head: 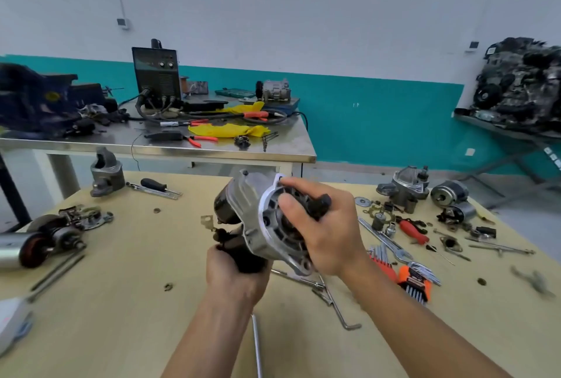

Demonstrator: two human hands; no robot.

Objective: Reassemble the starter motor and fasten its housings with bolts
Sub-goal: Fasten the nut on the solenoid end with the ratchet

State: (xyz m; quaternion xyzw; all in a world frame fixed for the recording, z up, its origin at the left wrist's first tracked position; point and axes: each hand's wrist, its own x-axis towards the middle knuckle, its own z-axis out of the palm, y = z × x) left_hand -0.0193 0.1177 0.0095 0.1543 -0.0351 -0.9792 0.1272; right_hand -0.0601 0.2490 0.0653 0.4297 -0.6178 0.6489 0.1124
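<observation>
Looking down from the head view, the starter motor (pixel 255 210) is seen lifted above the table (pixel 136 301), held between both hands. Its dark round part (pixel 243 253) is gripped from below by the left hand (pixel 233 274), which is wrapped round it. The silver housing (pixel 273 235) is gripped at its open face by the curled fingers (pixel 309 188) of the right hand (pixel 331 235). The housing seems to be getting seated. It should be pushed on straight and turned until the bolt holes line up, before bolts are added.
</observation>
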